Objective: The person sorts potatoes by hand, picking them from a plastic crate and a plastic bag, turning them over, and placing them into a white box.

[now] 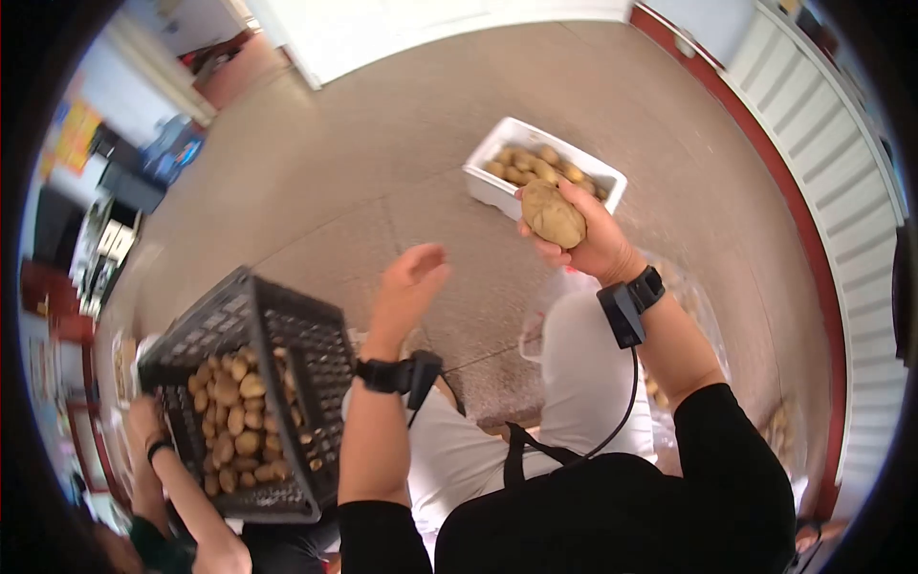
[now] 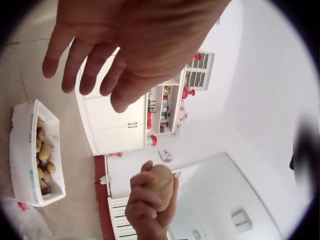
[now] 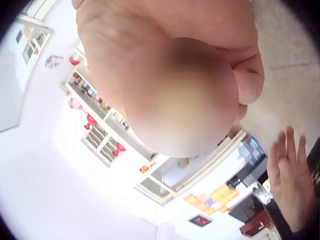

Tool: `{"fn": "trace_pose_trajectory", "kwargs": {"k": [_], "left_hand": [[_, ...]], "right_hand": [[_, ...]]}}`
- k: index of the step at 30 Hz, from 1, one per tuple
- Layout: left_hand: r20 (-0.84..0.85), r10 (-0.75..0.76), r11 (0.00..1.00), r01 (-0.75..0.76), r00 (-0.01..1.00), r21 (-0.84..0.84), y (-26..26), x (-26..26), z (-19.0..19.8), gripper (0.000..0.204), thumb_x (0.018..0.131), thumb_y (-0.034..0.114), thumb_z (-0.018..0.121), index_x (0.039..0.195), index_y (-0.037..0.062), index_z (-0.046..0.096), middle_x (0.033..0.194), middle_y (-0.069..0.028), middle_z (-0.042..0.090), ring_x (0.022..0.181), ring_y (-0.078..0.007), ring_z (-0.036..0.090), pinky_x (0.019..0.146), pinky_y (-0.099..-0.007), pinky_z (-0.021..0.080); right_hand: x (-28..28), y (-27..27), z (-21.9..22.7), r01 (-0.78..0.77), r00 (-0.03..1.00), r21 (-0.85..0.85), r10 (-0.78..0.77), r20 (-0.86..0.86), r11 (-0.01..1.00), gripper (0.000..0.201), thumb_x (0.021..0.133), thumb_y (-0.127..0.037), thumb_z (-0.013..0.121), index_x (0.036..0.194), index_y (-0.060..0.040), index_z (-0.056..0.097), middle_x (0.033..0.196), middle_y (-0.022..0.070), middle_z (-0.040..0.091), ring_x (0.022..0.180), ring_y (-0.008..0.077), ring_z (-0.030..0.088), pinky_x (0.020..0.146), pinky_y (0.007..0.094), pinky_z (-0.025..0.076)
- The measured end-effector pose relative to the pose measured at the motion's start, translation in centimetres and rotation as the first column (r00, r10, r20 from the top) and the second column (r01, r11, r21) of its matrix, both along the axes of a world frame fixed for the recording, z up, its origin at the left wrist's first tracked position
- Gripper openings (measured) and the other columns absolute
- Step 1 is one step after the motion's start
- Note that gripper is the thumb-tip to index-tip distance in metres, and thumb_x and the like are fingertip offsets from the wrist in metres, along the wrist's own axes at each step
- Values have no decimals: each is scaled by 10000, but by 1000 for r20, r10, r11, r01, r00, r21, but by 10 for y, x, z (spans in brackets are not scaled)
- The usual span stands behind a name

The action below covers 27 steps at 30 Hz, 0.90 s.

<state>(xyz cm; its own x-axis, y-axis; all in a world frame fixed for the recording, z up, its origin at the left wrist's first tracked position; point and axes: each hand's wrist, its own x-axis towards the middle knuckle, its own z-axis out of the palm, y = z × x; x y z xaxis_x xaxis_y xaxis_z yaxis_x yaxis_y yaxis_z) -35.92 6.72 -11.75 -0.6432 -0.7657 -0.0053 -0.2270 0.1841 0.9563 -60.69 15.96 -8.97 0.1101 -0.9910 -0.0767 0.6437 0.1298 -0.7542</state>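
My right hand (image 1: 598, 234) grips a large tan potato (image 1: 554, 214), fingers curled round it, in front of a white foam box (image 1: 492, 196). Several potatoes (image 2: 45, 152) lie inside that box. In the right wrist view the held potato (image 3: 182, 100) is a blurred round shape against the palm. My left hand (image 1: 411, 282) is raised with nothing in it, between the black crate and the foam box. Its fingers (image 2: 90, 72) stretch out loosely in the left wrist view. The black plastic crate (image 1: 251, 316) at the left is tilted and holds many potatoes (image 1: 229, 411).
Another person's hand (image 1: 148, 421) is at the crate's left side. Clear plastic bags (image 1: 688, 297) with potatoes lie beside my right leg. A white ribbed panel (image 1: 822, 105) lines the right wall, and a white cabinet (image 2: 115, 125) stands by the far wall.
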Motion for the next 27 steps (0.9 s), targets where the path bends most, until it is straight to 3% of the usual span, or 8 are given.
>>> {"fn": "trace_pose_trajectory", "kwargs": {"k": [3,4,6,8,11,16,22,27], "left_hand": [[-182,14,994,6,983,109,-5,10,-2,344,843,176,571,1135,5,508,1061,-95,581,1021,-163,527,828,-302,441],[-252,49,971,12,966,237,-1,11,5,375,849,196,569,1165,13,483,1076,-101,573,1020,-175,528,827,-317,446],[-327,122,932,5,937,363,4,13,13,408,855,217,568,1196,21,459,1090,-107,564,1019,-187,529,826,-331,452],[-454,83,881,148,887,449,4,18,16,464,855,234,576,1237,27,415,1129,-121,541,1022,-202,528,831,-341,458],[-395,75,894,114,916,434,-1,24,16,473,848,211,585,1246,27,406,1142,-125,530,1018,-199,529,807,-332,474],[-358,80,890,95,930,446,-5,21,15,503,837,186,598,1265,32,386,1139,-122,529,1023,-189,527,761,-317,499],[-363,105,882,82,926,463,-5,23,19,536,828,177,606,1288,44,365,1133,-113,530,1017,-185,531,751,-319,511],[-377,78,889,107,923,445,-4,23,20,534,833,179,600,1294,54,361,1131,-98,528,1019,-182,530,755,-316,515]], "right_hand": [[48,-29,17,-72,997,53,71,21,996,483,880,-522,352,1010,-82,502,790,115,553,484,120,411,379,211,263],[62,-35,15,-110,994,49,109,20,993,483,880,-522,352,1010,-82,502,790,115,553,484,120,411,379,211,263],[80,-43,9,-53,999,94,53,1,994,469,880,-516,369,992,-84,513,779,97,560,491,123,419,390,212,269],[96,-48,5,-92,996,71,92,2,993,444,886,-488,384,947,-69,519,750,65,570,492,118,443,401,226,280],[108,-56,-7,-22,999,39,24,-41,999,390,889,-430,411,968,-62,515,780,51,562,515,112,451,419,226,294],[112,-61,-14,146,975,26,-140,-176,989,345,872,-300,474,1105,-46,493,917,34,543,705,98,496,516,217,369],[114,-61,-14,60,979,-18,-63,-194,998,357,855,-237,513,1149,-37,485,1010,52,554,898,127,528,753,249,427],[115,-57,-14,54,977,-53,-64,-205,997,347,852,-218,518,1144,-32,491,1048,62,551,975,134,514,839,266,405]]}}
